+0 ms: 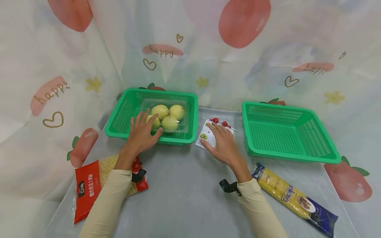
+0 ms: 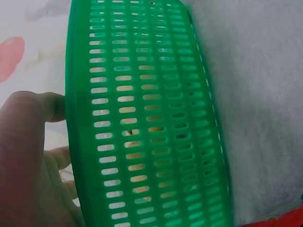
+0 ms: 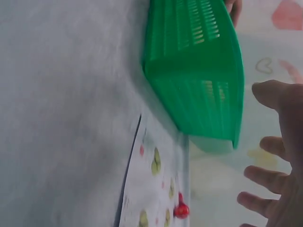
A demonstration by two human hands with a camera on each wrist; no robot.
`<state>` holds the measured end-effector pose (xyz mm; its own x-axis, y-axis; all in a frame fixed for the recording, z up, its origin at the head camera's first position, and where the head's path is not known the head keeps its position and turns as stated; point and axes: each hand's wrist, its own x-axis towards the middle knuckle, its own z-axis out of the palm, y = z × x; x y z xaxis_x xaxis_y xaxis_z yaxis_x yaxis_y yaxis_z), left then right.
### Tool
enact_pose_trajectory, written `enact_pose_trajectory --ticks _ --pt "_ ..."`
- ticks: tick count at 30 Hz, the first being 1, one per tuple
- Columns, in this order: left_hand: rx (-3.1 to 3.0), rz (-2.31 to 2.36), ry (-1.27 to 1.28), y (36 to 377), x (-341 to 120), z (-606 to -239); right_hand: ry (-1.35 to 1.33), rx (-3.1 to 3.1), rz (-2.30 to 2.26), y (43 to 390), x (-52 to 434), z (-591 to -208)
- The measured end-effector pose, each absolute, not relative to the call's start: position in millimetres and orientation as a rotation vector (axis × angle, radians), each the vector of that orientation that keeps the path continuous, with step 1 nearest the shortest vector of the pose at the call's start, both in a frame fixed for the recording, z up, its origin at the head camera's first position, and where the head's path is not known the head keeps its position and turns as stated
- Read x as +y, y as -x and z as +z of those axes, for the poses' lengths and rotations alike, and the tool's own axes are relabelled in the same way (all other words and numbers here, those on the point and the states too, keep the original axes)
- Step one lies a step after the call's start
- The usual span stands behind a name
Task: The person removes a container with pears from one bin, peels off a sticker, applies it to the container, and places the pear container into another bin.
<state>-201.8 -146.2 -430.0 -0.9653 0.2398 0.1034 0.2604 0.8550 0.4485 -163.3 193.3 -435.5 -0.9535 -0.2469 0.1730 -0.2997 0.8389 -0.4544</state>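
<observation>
My left hand (image 1: 142, 134) reaches over the front left of a green plastic basket (image 1: 114, 127), fingers spread and relaxed. Inside that basket sits a clear plastic box (image 1: 184, 125) of pale yellow-green round fruits (image 1: 160, 111); the fingers overlap its left side in the head view. In the left wrist view the thumb is near the rim of the basket (image 2: 75, 142). My right hand (image 1: 221, 143), fingers apart and holding nothing, hovers over a white printed packet (image 1: 200, 140). Two red-wrapped lollipops (image 1: 215, 120) lie at the packet's far edge, beyond the fingertips.
A second green basket (image 1: 293, 155) stands at the right with nothing inside. A red bag of pasta (image 1: 86, 191) lies under the left forearm, and a yellow and blue spaghetti pack (image 1: 285, 190) beside the right forearm. A printed curtain (image 1: 208, 72) rises behind the grey table (image 1: 184, 191).
</observation>
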Motion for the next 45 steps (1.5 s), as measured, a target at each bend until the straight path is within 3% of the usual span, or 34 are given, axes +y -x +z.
enact_pose_trajectory --ticks 11,39,45 --pt "-3.002 -0.682 0.469 210.2 -133.7 -425.7 -0.524 -2.840 1.093 179.7 161.0 -442.1" --pt "-3.291 -0.929 0.451 280.8 -189.3 -391.0 -0.531 -2.975 0.920 191.9 156.4 -439.4" --pt "-3.346 -1.152 0.340 284.3 -190.0 -382.3 -0.515 -2.988 0.931 190.1 156.2 -442.4"
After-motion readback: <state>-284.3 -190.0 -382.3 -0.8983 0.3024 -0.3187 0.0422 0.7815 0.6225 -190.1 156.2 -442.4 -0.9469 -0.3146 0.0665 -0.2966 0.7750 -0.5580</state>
